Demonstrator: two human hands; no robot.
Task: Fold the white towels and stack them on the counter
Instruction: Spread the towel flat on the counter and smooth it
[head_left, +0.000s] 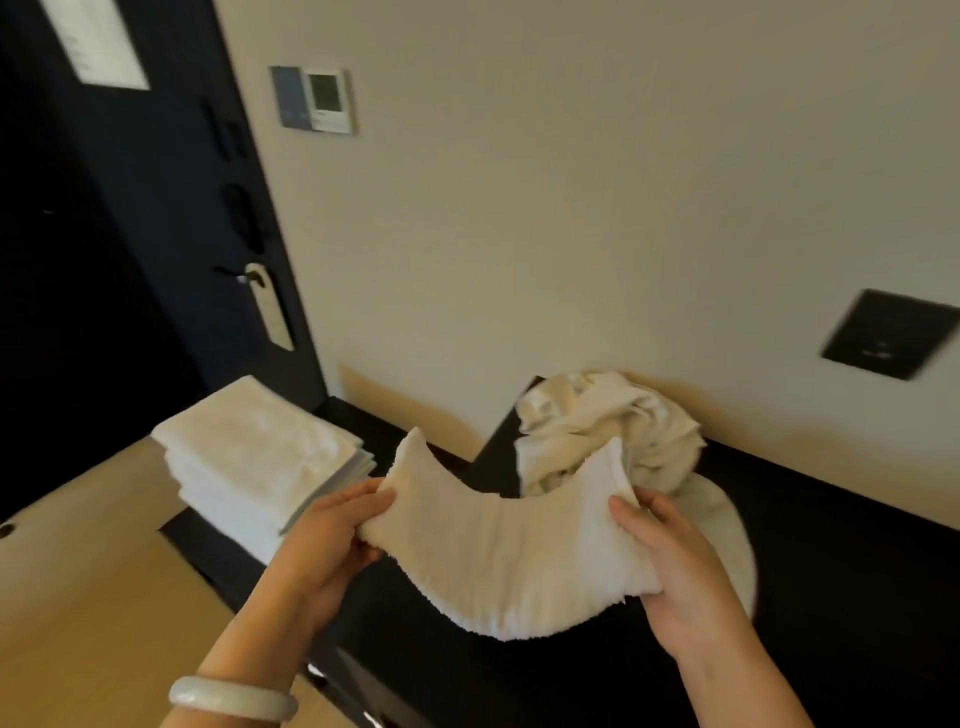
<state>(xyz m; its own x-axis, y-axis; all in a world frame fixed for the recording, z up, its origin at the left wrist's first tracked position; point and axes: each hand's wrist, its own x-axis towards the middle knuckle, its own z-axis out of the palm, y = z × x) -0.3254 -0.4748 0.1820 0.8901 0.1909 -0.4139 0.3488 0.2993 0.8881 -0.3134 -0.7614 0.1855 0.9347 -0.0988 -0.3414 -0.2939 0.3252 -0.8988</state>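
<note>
I see two hands, both gripping one white towel (498, 561) that is held in the air above the dark counter (831, 545). My left hand (332, 540) pinches its 9 o'clock end, thumb on top and the other fingers curled underneath. My right hand (675, 566) pinches the 3 o'clock end the same way. The towel sags between them in a curve, with both ends standing up.

From that towel, one stack of folded towels (260, 462) sits at 10 o'clock on the counter; it has several layers, but I cannot count them exactly. One crumpled heap of towels (608, 431) lies at 1 o'clock against the wall, and I cannot tell how many are in it.

One pale bracelet (234, 699) circles my left wrist. At 11 o'clock in the view is one dark door (130, 208) with one hanger tag (270, 306) on its handle and one sheet (96, 41) whose print is too blurred to read. The wall has one control panel (317, 98) at 11 o'clock and one dark plate (888, 332) at 3 o'clock. I can read no writing on either.
</note>
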